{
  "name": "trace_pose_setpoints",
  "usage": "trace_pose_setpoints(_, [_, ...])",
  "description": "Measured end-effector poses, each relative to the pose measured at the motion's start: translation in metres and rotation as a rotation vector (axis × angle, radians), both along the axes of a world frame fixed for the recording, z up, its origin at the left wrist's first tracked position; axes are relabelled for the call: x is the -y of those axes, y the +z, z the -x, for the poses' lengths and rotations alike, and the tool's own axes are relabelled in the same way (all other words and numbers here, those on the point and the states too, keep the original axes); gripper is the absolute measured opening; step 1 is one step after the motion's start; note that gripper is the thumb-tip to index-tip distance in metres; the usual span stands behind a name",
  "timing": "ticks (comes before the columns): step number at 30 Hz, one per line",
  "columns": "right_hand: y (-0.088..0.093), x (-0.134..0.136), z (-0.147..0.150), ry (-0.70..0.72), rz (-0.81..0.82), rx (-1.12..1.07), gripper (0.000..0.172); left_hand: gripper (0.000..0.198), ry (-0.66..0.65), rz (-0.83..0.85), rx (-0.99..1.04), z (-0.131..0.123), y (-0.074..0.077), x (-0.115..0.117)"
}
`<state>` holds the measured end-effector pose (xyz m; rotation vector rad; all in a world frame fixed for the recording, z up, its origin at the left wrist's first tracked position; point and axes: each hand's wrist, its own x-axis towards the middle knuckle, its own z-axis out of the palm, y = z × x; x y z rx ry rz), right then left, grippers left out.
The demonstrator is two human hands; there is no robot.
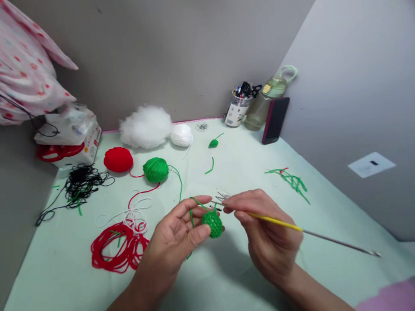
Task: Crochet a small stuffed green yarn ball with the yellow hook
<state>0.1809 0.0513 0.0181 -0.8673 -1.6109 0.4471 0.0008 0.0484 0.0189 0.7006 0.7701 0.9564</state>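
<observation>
My left hand (175, 237) pinches a small green crocheted ball (212, 224) between thumb and fingers, just above the pale green table (216, 285). A green strand runs from it back to the green yarn ball (155, 169). My right hand (267, 229) is closed on a yellow-handled crochet hook (295, 228), its hook end at the crocheted ball and its metal tail pointing right. The two hands almost touch at the ball.
A red yarn ball (117, 159), white yarn ball (181, 134) and white stuffing (145, 127) sit at the back. Loose red (118, 247), white and black yarn (80, 183) lie left. Green scraps (292, 180), a pen cup (237, 106), bottle (266, 98) and phone (274, 119) are right.
</observation>
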Motion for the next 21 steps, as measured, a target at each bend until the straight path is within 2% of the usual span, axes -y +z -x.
trace_pose_setpoints(4, [0.003,-0.002,0.0,0.005,0.074,-0.072,0.025,0.034,-0.005,0.025,-0.022,0.001,0.003,0.001])
trace_pose_setpoints(11, [0.004,-0.006,-0.006,0.056,0.168,-0.348,0.02,0.032,-0.004,0.065,-0.121,0.002,0.006,-0.001])
trace_pose_setpoints(21, [0.009,-0.003,-0.007,0.1,0.157,-0.174,0.022,0.029,-0.012,0.087,-0.075,0.001,0.014,0.0])
